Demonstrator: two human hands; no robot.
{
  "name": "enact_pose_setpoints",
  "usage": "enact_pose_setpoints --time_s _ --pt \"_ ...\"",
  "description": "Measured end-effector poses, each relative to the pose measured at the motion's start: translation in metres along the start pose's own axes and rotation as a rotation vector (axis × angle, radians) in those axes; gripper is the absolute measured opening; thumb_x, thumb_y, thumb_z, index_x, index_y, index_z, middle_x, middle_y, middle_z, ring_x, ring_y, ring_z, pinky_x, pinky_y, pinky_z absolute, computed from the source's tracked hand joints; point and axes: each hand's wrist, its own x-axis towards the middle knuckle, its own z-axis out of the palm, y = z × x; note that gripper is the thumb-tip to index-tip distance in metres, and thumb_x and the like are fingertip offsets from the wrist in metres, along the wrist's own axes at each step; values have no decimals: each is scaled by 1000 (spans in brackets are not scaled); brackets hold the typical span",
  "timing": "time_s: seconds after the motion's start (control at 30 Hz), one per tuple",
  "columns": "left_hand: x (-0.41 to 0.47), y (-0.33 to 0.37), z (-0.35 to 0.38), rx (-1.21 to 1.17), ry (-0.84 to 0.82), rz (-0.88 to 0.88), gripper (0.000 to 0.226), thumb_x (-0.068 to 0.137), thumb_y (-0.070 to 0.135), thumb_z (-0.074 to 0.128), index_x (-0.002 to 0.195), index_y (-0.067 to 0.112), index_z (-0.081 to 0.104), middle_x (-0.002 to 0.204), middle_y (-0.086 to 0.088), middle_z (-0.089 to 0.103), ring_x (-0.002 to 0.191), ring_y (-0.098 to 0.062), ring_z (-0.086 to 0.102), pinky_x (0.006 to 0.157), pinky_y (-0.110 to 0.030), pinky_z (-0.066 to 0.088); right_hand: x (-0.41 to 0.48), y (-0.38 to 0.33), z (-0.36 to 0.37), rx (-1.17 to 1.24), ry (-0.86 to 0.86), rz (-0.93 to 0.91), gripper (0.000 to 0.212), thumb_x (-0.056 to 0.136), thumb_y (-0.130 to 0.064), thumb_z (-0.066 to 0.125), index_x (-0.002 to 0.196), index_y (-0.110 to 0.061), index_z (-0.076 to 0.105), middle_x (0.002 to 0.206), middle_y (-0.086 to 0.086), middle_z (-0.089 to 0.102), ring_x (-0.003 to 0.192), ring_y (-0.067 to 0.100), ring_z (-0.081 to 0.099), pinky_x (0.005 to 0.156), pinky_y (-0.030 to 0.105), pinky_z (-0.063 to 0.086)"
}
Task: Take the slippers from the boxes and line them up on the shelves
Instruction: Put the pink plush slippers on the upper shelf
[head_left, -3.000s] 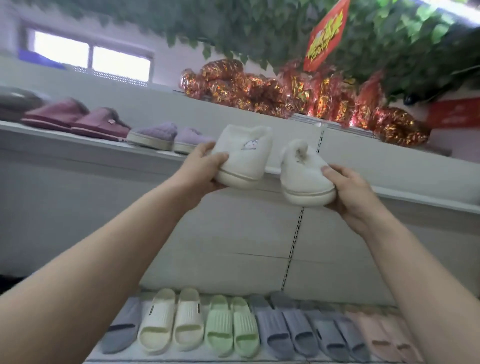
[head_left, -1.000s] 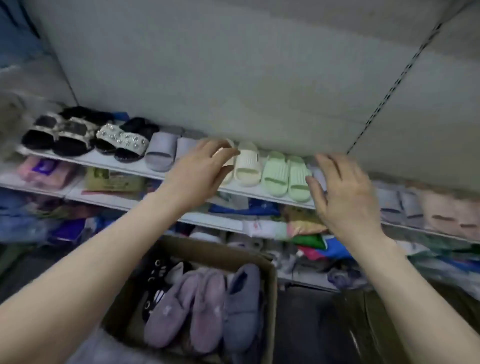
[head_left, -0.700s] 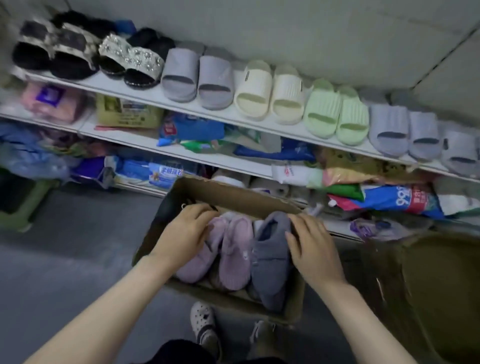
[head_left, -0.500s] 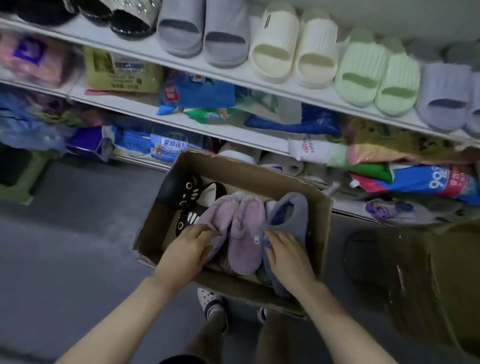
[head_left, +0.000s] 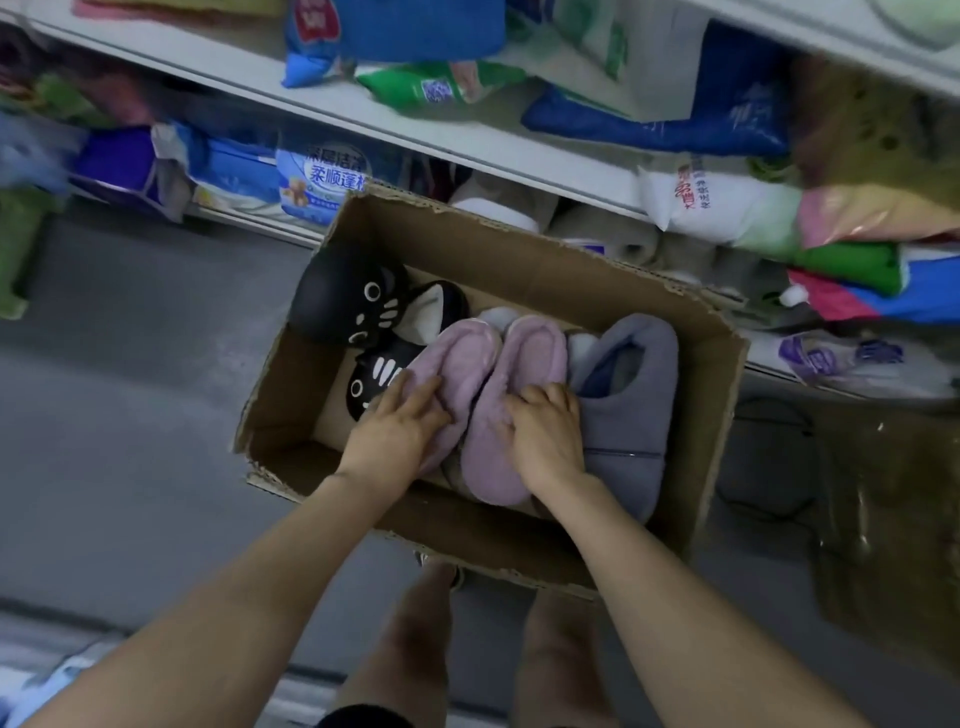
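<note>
In the middle of the cardboard box (head_left: 545, 260), the left lilac slipper (head_left: 465, 358) and right lilac slipper (head_left: 535, 353) lie side by side, long axes running near wall to far wall; the left hand (head_left: 397, 431) curls its fingers (head_left: 421, 392) over the first; the right hand (head_left: 548, 434) grips the second.

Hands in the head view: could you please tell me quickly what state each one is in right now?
Left hand: closed, gripping the left pink slipper.
Right hand: closed, gripping the right pink slipper beside it.
</note>
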Motion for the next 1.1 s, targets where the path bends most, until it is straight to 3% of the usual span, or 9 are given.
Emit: enact_pose_setpoints --time_s 0.1,0.23,0.33,0.43,0.57,0.63,0.73,0.87,1.1 --pt "2 0 -8 -20 -44 -4 52 92 36 53 141 37 36 161 3 6 147 -33 1 119 -45 17 -9 -4 -25 238 216 -38 17 97 -32 49 104 -21 61 102 1 65 102 23 53 87 38 45" --pt "-3 -5 -17 -149 120 1 40 95 36 45 135 31 47 142 -2 47 137 -30 33 111 -41 34 -17 -2 -77 321 351 -119 11 95 -32 54 98 -23 58 91 -1 63 89 16 52 74 33 45" --pt "-10 2 -32 -257 405 71 32 98 43 32 113 27 55 115 -3 63 112 -29 50 89 -40 44 -17 19 -103 150 271 -104 16 91 -36 56 104 -27 58 96 -4 63 94 19 54 76 39 47" --pt "1 20 -45 -308 516 106 30 97 41 36 111 24 57 105 -3 65 103 -30 53 85 -41 44 -18 49 -98 -32 94 -8 29 89 -34 57 118 -30 57 117 -1 57 111 24 47 88 42 42" --pt "35 46 -36 -443 474 76 32 92 29 54 123 23 51 119 -8 54 103 -30 53 84 -43 48 -31 78 -62 -15 149 149 68 86 -31 65 146 -27 32 154 10 22 145 32 17 113 48 29" --pt "47 55 -25 -597 366 -61 63 85 16 64 140 27 33 137 -12 36 110 -31 51 88 -43 52 -39 82 -48 114 233 323 82 88 -39 64 152 -27 15 158 13 11 145 35 18 112 47 33" --pt "56 59 -9 -734 218 -292 80 86 18 65 149 23 15 145 -17 29 116 -32 49 92 -42 49 -52 83 -34 182 284 466 80 94 -47 51 155 -24 6 149 19 31 125 36 44 92 45 48" --pt "53 62 12 -939 10 -339 64 90 24 63 143 15 29 129 -11 53 107 -24 56 84 -34 47 -64 87 -29 240 288 442 65 100 -39 40 155 -22 10 136 17 45 118 35 47 85 44 48" --pt "55 72 8 -1043 54 -406 68 88 27 65 145 27 29 136 -11 42 118 -30 50 99 -45 46 -57 107 -44 332 65 408 64 102 -38 36 155 -30 1 135 17 40 111 37 52 86 42 45"
